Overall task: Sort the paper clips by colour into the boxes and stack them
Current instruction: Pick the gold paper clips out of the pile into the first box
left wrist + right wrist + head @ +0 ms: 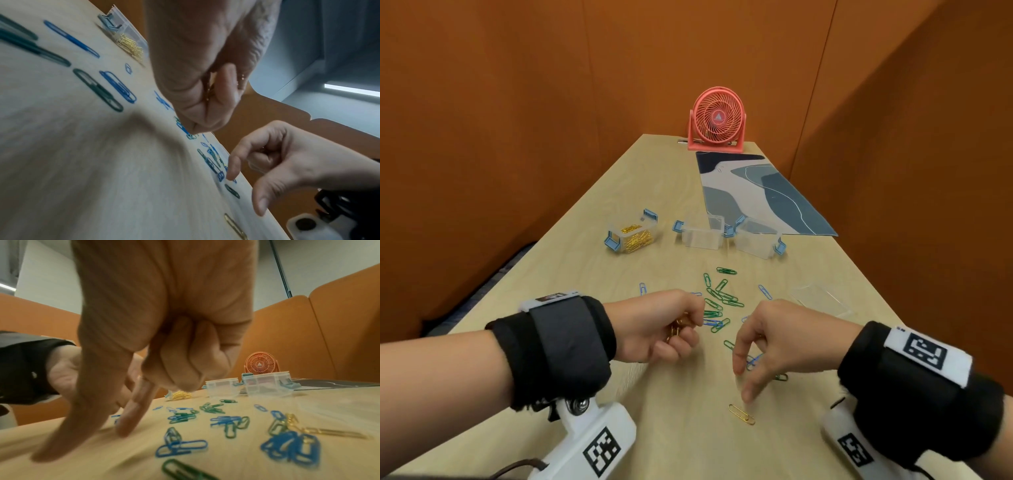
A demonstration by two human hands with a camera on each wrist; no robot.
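Green and blue paper clips (719,301) lie scattered mid-table. One gold clip (741,413) lies alone near the front. My left hand (685,334) is curled round a bunch of gold clips (675,329), which also show between its fingers (209,87) in the left wrist view. My right hand (743,380) hovers just above the lone gold clip. Its thumb and forefinger point down and stand apart with nothing pinched; the other fingers are curled. Behind stand a clear box holding gold clips (631,234) and two empty clear boxes (703,233) (756,240).
A clear lid (822,301) lies to the right of the clips. A patterned blue mat (756,195) and a pink fan (717,120) sit at the far end. Orange walls close in on both sides, and the table's left edge (524,263) runs near the boxes.
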